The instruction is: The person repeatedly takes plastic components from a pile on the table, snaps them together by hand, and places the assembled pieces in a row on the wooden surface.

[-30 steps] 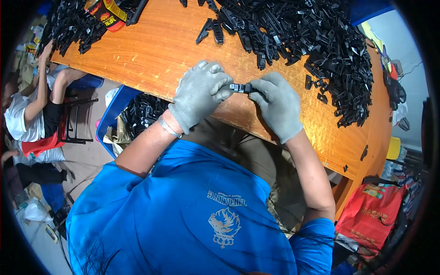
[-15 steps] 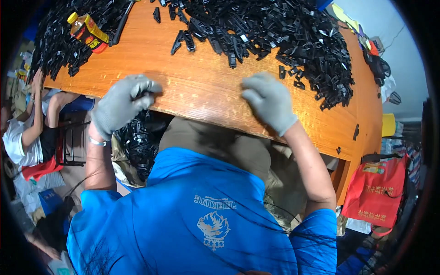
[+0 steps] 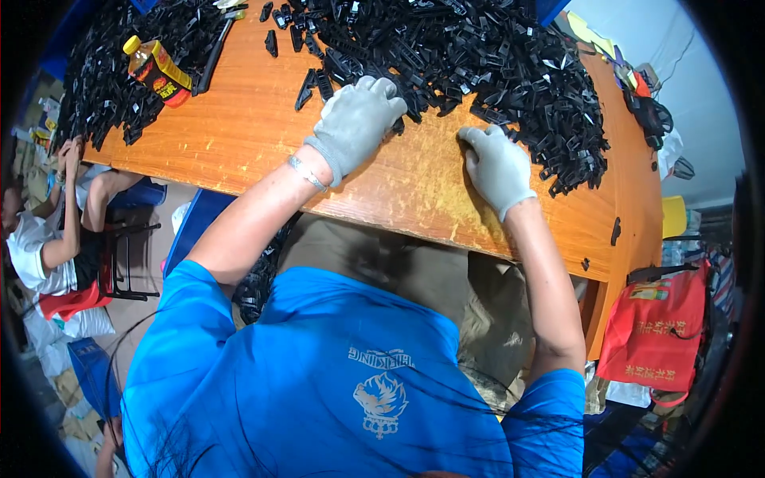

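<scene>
While covering black parts [image 3: 542, 80] with half-curled left hand [image 3: 358, 115], holding right hand [image 3: 500, 163] loosely bent over near tabletop [image 3: 422, 187]; cannot confirm either grip.

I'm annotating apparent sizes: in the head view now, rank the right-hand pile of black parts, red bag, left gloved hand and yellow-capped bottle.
1. Right-hand pile
2. Red bag
3. Left gloved hand
4. Yellow-capped bottle

We are facing a table [image 3: 422, 187], with a pile of parts [image 3: 510, 72] lying across it before us and to the right. At its far left we are seeing another pile [image 3: 103, 84], a bottle [image 3: 163, 76] resting by that pile's right side. A bin [image 3: 196, 218] is sitting at our left, a bag [image 3: 653, 327] at our right.
</scene>
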Available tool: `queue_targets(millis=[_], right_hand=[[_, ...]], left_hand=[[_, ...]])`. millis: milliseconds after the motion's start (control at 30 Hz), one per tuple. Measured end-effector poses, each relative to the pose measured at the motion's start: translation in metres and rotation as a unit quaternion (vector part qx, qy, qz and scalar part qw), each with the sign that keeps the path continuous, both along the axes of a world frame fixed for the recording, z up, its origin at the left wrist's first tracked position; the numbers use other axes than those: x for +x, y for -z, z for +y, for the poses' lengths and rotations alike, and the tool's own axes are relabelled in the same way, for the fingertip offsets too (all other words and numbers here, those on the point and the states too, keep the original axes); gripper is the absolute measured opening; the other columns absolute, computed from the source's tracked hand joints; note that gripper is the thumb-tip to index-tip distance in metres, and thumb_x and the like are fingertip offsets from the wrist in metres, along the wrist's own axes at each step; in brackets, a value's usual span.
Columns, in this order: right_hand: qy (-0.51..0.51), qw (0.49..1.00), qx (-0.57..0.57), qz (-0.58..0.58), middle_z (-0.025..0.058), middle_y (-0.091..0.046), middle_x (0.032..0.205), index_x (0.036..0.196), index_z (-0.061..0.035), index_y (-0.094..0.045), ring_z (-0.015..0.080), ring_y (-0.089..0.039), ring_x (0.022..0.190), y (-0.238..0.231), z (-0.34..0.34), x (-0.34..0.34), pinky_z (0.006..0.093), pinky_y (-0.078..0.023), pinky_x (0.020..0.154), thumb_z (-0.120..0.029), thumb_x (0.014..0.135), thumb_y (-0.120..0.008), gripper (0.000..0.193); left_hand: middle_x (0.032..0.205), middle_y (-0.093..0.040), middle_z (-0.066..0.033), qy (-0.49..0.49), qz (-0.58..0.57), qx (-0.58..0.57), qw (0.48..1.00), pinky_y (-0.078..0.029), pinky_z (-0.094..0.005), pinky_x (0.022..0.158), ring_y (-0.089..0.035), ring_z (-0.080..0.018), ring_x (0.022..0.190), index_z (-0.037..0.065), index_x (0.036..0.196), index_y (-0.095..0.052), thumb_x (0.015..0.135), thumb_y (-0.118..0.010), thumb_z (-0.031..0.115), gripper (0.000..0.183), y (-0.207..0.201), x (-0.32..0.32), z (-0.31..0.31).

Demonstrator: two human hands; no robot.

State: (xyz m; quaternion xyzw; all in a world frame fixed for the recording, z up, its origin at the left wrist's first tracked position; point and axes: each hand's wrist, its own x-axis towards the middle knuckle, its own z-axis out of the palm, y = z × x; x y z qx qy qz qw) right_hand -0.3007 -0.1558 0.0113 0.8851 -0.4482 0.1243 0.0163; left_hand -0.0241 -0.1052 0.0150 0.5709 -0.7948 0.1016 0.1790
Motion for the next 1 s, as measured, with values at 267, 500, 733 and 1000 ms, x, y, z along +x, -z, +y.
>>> queue_targets(millis=[267, 500, 733, 1000], right_hand=[[-0.058, 0.997, 0.032, 0.039, 0.0193, -0.071, 0.100, 0.120, -0.0121, -0.064, 0.0397, -0.075, 0.080, 0.001, 0.031, 0.010, 0.0503, -0.061, 0.068, -0.015, 0.104, -0.060, 0.017], [-0.055, 0.996, 0.075, 0.009, 0.0167, -0.071, 0.110, 0.123, -0.0132, -0.066, 0.0388, -0.075, 0.094, 0.002, 0.015, 0.008, 0.0493, -0.062, 0.079, -0.018, 0.100, -0.072, 0.024], [-0.082, 0.989, 0.122, -0.014, 0.0171, -0.072, 0.114, 0.121, -0.0131, -0.071, 0.0385, -0.074, 0.100, -0.011, 0.033, 0.011, 0.0495, -0.061, 0.084, -0.017, 0.098, -0.075, 0.023], [-0.080, 0.989, 0.127, -0.014, 0.0158, -0.074, 0.108, 0.120, -0.0139, -0.071, 0.0377, -0.075, 0.095, -0.011, 0.044, 0.026, 0.0496, -0.061, 0.081, -0.021, 0.101, -0.072, 0.020]], left_hand=[[0.107, -0.068, -0.0072, 0.033, 0.073, 0.048, 0.996, -0.058, -0.0461, 0.085, -0.068, -0.0323, 0.103, 0.013, 0.102, -0.073, 0.092, -0.079, 0.022, 0.015, 0.011, -0.016, 0.043], [0.116, -0.069, -0.0067, 0.027, 0.115, 0.046, 0.992, -0.057, -0.0469, 0.088, -0.066, -0.0331, 0.110, 0.013, 0.114, -0.073, 0.092, -0.079, 0.018, 0.023, 0.009, -0.005, 0.032], [0.116, -0.072, -0.0053, 0.012, 0.053, 0.041, 0.998, -0.058, -0.0460, 0.091, -0.067, -0.0318, 0.110, 0.015, 0.114, -0.078, 0.094, -0.077, 0.020, 0.020, 0.014, -0.005, 0.008], [0.102, -0.072, -0.0082, 0.025, 0.154, 0.090, 0.984, -0.055, -0.0460, 0.089, -0.067, -0.0349, 0.102, 0.012, 0.107, -0.076, 0.091, -0.082, 0.024, 0.021, 0.007, -0.008, 0.040]])
